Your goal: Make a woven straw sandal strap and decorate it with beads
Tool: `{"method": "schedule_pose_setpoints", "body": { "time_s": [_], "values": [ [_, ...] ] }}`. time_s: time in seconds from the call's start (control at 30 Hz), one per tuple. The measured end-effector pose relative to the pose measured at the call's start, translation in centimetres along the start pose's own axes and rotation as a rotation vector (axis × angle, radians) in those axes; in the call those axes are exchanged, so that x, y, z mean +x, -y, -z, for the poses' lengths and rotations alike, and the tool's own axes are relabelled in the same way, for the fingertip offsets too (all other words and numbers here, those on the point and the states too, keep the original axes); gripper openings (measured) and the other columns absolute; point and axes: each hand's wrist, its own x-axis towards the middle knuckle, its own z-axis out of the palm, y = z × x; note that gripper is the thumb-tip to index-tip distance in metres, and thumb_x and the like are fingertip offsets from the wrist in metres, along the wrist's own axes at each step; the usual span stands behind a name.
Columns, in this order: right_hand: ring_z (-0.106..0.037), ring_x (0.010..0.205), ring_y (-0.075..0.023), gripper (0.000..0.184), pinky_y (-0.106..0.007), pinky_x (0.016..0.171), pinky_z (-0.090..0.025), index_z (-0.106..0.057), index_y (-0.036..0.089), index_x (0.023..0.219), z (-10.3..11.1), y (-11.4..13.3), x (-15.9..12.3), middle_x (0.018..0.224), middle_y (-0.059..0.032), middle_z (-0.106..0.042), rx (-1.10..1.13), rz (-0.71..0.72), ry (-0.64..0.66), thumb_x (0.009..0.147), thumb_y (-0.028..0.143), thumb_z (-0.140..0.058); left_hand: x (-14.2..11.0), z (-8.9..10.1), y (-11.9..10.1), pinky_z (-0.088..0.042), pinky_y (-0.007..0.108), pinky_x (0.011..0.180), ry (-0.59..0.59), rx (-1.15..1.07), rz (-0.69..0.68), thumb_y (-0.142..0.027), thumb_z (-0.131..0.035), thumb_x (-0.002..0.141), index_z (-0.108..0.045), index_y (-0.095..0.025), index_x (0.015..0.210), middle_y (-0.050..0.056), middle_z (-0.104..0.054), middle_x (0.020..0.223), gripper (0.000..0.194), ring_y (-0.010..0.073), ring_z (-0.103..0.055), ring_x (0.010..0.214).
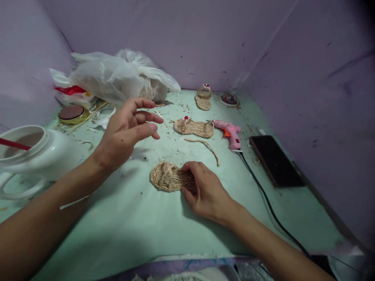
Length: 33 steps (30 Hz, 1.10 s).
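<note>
A small woven twine slipper [166,177] lies on the pale green tabletop [140,230]. My right hand [206,191] grips its right end between thumb and fingers, hiding that end. My left hand [131,125] hovers above and to the left with fingers apart, holding nothing. Beyond the slipper lies a loose piece of twine [206,145]. Behind that sits another twine slipper [193,128] with a red bead on it. The tip of a pink glue gun [230,132] is close to its right end.
A third small slipper [204,100] and a small dish of beads [229,100] sit near the back wall. Plastic bags [117,76] fill the back left. A white mug [55,150] stands at left, a phone [277,160] at right. The glue gun's black cord [268,201] runs toward the front right.
</note>
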Motion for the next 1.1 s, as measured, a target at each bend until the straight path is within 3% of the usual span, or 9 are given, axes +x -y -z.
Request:
{"method": "schedule_pose_setpoints", "body": {
  "time_s": [0.27,0.33,0.4,0.53,0.63,0.8,0.93,1.03,1.1],
  "values": [
    [-0.049,0.076,-0.0214,0.027,-0.032,0.063,-0.042,-0.042,0.021,0.086,0.2,0.4,0.2,0.081,-0.0053,-0.055,-0.022,0.01,0.007,0.063,0.008,-0.052,-0.1,-0.2,0.1,-0.049,0.034,0.067,-0.079,-0.042,-0.071,-0.019,-0.06,0.071,-0.05,-0.024,0.102,0.004,-0.065,0.089,0.032,0.0176,-0.062,0.072],
    [-0.05,0.078,-0.0219,0.024,-0.033,0.065,-0.042,-0.044,0.021,0.082,0.3,0.4,0.3,0.082,-0.0059,-0.056,-0.026,0.037,0.038,0.064,0.007,-0.052,-0.1,-0.1,-0.4,-0.049,0.032,0.066,-0.053,0.065,-0.086,-0.02,-0.06,0.071,-0.055,-0.023,0.095,0.003,-0.066,0.087,0.024,0.0163,-0.061,0.069],
    [-0.051,0.082,-0.0221,0.021,-0.034,0.069,-0.043,-0.047,0.02,0.079,0.4,0.4,0.3,0.085,-0.0066,-0.059,-0.021,0.064,0.064,0.065,0.006,-0.052,-0.3,0.1,-0.9,-0.047,0.03,0.065,0.074,0.316,-0.101,-0.021,-0.06,0.069,-0.061,-0.021,0.081,0.002,-0.066,0.08,0.012,0.0159,-0.06,0.067],
    [-0.053,0.085,-0.0225,0.02,-0.035,0.073,-0.045,-0.05,0.019,0.08,0.4,0.3,0.1,0.09,-0.0081,-0.061,-0.021,0.072,0.049,0.066,0.006,-0.053,-0.7,0.6,-0.7,-0.038,0.025,0.05,0.541,0.841,-0.039,-0.018,-0.054,0.066,-0.065,-0.022,0.065,-0.002,-0.062,0.056,0.012,0.0139,-0.054,0.053],
    [-0.055,0.086,-0.0232,0.019,-0.036,0.074,-0.047,-0.053,0.019,0.08,0.3,0.3,0.1,0.092,-0.0086,-0.062,-0.027,0.083,0.035,0.067,0.006,-0.054,-0.8,0.8,0.6,-0.03,0.023,0.045,0.699,1.058,-0.033,-0.016,-0.052,0.064,-0.062,-0.023,0.059,-0.002,-0.058,0.05,0.014,0.013,-0.05,0.046],
    [-0.057,0.084,-0.0228,0.017,-0.037,0.073,-0.049,-0.059,0.02,0.075,0.5,0.4,0.5,0.092,-0.0085,-0.065,-0.037,0.12,0.029,0.066,0.006,-0.055,-0.4,1.0,1.1,-0.032,0.026,0.046,0.715,1.122,-0.042,-0.022,-0.057,0.066,-0.064,-0.023,0.068,0.001,-0.063,0.06,0.008,0.0184,-0.055,0.052],
    [-0.058,0.083,-0.0226,0.016,-0.036,0.072,-0.049,-0.059,0.02,0.074,0.4,0.2,0.5,0.092,-0.0084,-0.065,-0.036,0.104,0.036,0.065,0.006,-0.056,-1.2,-0.4,-0.6,-0.043,0.035,0.069,0.521,1.018,-0.213,-0.022,-0.054,0.072,-0.067,-0.019,0.083,0.007,-0.067,0.082,0.017,0.0246,-0.06,0.08],
    [-0.057,0.085,-0.023,0.016,-0.037,0.074,-0.049,-0.057,0.019,0.08,0.1,-0.1,0.2,0.09,-0.0083,-0.064,-0.002,0.083,0.005,0.068,0.009,-0.057,-2.8,-2.9,-1.2,-0.041,0.042,0.083,0.63,1.006,-0.396,-0.019,-0.053,0.072,-0.067,-0.017,0.074,0.009,-0.066,0.085,0.014,0.0264,-0.056,0.089],
    [-0.057,0.087,-0.0232,0.018,-0.038,0.076,-0.048,-0.056,0.019,0.085,0.0,-0.3,0.0,0.09,-0.0081,-0.064,0.022,0.094,-0.012,0.07,0.01,-0.057,-3.8,-4.4,-0.9,-0.036,0.048,0.089,0.681,1.092,-0.414,-0.017,-0.054,0.07,-0.066,-0.015,0.071,0.01,-0.065,0.08,0.012,0.0283,-0.055,0.09]
  ]
}}
